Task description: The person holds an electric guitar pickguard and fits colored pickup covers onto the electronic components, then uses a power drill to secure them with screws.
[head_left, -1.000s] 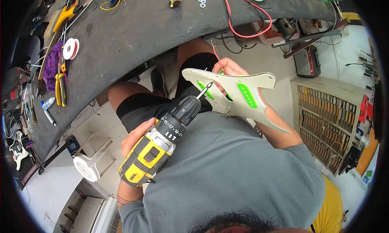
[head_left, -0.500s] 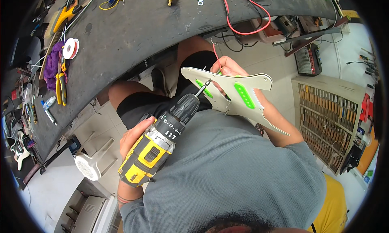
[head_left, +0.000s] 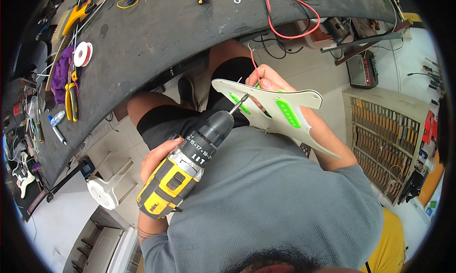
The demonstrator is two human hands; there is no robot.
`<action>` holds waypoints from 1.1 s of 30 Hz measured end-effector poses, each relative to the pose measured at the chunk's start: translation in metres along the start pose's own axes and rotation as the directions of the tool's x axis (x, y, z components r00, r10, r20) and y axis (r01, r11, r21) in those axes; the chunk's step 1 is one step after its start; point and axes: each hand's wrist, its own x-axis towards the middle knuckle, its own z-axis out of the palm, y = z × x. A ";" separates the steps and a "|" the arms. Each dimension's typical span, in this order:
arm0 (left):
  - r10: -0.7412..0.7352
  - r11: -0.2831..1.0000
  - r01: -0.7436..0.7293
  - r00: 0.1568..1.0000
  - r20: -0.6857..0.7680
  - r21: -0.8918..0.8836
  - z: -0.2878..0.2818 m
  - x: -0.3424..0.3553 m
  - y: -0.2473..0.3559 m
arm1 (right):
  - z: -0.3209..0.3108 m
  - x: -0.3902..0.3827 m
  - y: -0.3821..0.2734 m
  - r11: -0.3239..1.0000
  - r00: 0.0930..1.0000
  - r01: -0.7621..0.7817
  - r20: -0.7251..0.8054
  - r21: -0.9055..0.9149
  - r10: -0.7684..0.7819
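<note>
Left hand [head_left: 159, 156] is wrapping round a cordless drill [head_left: 178, 178], bit [head_left: 239, 105] pointing at a white guitar pickguard [head_left: 274, 102] over the lap [head_left: 166, 110]; can't tell if they're touching. Right hand [head_left: 270, 79] is curling nearly closed on the pickguard's far edge. Workbench [head_left: 156, 40]'s sitting beyond.

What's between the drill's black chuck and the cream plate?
Head view: the drill bit spans from the chuck toward the plate; whether it touches isn't clear.

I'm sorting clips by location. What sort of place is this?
Probably a small repair workshop, perhaps for guitars: a dark bench bearing yellow-handled pliers, a rack with rows of what look like tool handles, and a drill held near a pickguard-like plate.
</note>
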 end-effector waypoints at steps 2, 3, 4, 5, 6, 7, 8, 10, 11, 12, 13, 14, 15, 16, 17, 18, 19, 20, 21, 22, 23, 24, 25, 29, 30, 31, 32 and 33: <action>0.015 1.000 -0.015 1.000 -0.004 0.020 0.001 0.000 -0.001 | 0.000 0.000 0.002 0.999 1.000 0.011 -0.002 -0.031 -0.011; 0.016 0.999 -0.015 1.000 -0.001 0.042 0.001 0.000 -0.001 | -0.001 -0.001 0.003 0.998 1.000 0.023 0.000 -0.060 -0.023; 0.012 0.998 -0.012 1.000 0.000 0.067 0.002 0.000 0.000 | -0.001 0.000 0.006 0.998 1.000 0.022 0.002 -0.059 -0.022; 0.011 0.998 -0.010 1.000 -0.001 0.068 0.003 0.001 0.002 | -0.002 0.000 0.008 0.998 0.999 0.034 0.003 -0.051 -0.034; 0.010 0.999 -0.009 1.000 -0.017 0.046 0.006 0.004 0.005 | -0.003 0.000 0.010 0.998 0.999 0.047 0.004 -0.043 -0.047; 0.009 1.000 -0.008 0.999 -0.032 0.024 0.007 0.005 0.007 | -0.003 0.001 0.012 0.998 0.999 0.046 0.005 -0.041 -0.046; 0.008 1.000 -0.007 0.999 -0.032 0.025 0.007 0.003 0.006 | -0.004 0.001 0.013 0.998 0.998 0.065 0.026 -0.027 -0.065; -0.014 0.996 0.016 1.000 -0.025 0.085 0.005 -0.001 0.000 | -0.004 0.001 0.013 0.996 0.996 0.083 0.046 -0.012 -0.083; -0.014 0.996 0.016 1.000 -0.025 0.084 0.005 -0.001 -0.001 | -0.002 0.000 0.011 0.997 0.997 0.069 0.020 -0.028 -0.068; -0.007 0.993 0.009 1.000 -0.022 0.121 0.004 -0.001 -0.002 | 0.000 -0.001 0.009 0.998 0.999 0.054 -0.005 -0.043 -0.054; -0.004 0.990 0.007 1.000 -0.021 0.140 0.004 -0.001 -0.004 | 0.002 -0.003 0.004 0.998 0.999 0.054 -0.004 -0.042 -0.054; -0.001 0.987 0.004 1.000 -0.020 0.159 0.003 -0.002 -0.005 | 0.005 -0.005 -0.002 1.000 1.000 0.020 -0.001 0.017 -0.020; 0.009 0.989 -0.006 1.000 -0.024 0.150 0.003 -0.002 -0.007 | 0.007 -0.007 -0.005 0.997 1.000 -0.013 0.004 0.075 0.013; 0.018 0.990 -0.015 1.000 -0.022 0.144 0.002 -0.002 -0.009 | 0.009 -0.009 -0.004 0.997 1.000 -0.010 0.000 0.075 0.010; 0.028 0.990 -0.024 0.999 -0.021 0.137 0.002 -0.003 -0.010 | 0.012 -0.010 -0.002 0.984 0.998 0.003 -0.056 0.177 0.007; 0.007 0.994 -0.004 1.000 -0.024 0.106 0.001 -0.005 -0.011 | 0.013 -0.013 0.001 0.961 0.994 0.022 -0.113 0.276 0.009; -0.012 0.997 0.014 1.000 -0.027 0.078 0.000 -0.007 -0.010 | 0.012 -0.014 0.008 0.961 0.993 0.030 -0.115 0.276 0.002; 0.004 0.997 -0.001 1.000 -0.029 0.077 0.000 -0.008 -0.013 | 0.009 -0.015 0.017 0.945 0.995 0.067 -0.085 0.320 -0.042; 0.017 0.997 -0.014 0.999 -0.031 0.076 0.000 -0.009 -0.015 | 0.007 -0.017 0.021 0.926 0.994 0.104 -0.057 0.363 -0.089; 0.009 0.998 -0.008 1.000 -0.025 0.063 -0.001 -0.012 -0.018 | 0.011 -0.018 0.015 0.957 0.994 0.093 -0.078 0.276 -0.075; 0.003 0.999 -0.002 1.000 -0.020 0.053 -0.002 -0.016 -0.020 | 0.013 -0.019 0.016 0.959 0.994 0.101 -0.075 0.266 -0.084; -0.002 0.999 0.003 1.000 -0.015 0.042 -0.002 -0.019 -0.023 | 0.013 -0.020 0.016 0.960 0.993 0.109 -0.073 0.257 -0.093; 0.019 1.000 -0.019 0.999 -0.041 0.012 0.001 -0.016 -0.019 | 0.013 -0.022 0.015 0.957 0.995 0.100 -0.029 0.272 -0.095; 0.018 1.000 -0.018 0.997 -0.070 -0.003 0.008 -0.013 -0.012 | 0.011 -0.022 0.020 0.940 0.988 0.153 -0.041 0.304 -0.147; -0.017 1.000 0.016 0.997 -0.075 -0.020 0.009 -0.014 -0.012 | 0.011 -0.022 0.020 0.940 0.988 0.151 -0.042 0.305 -0.146; -0.024 1.000 0.023 0.998 -0.062 -0.016 0.009 -0.013 -0.010 | 0.010 -0.022 0.020 0.939 0.986 0.167 -0.048 0.299 -0.160; -0.028 1.000 0.027 0.998 -0.062 -0.015 0.009 -0.012 -0.010 | 0.010 -0.021 0.021 0.938 0.983 0.182 -0.054 0.294 -0.173; -0.036 0.999 0.034 0.998 -0.058 -0.032 0.009 -0.012 -0.010 | 0.010 -0.021 0.022 0.938 0.984 0.178 -0.053 0.297 -0.170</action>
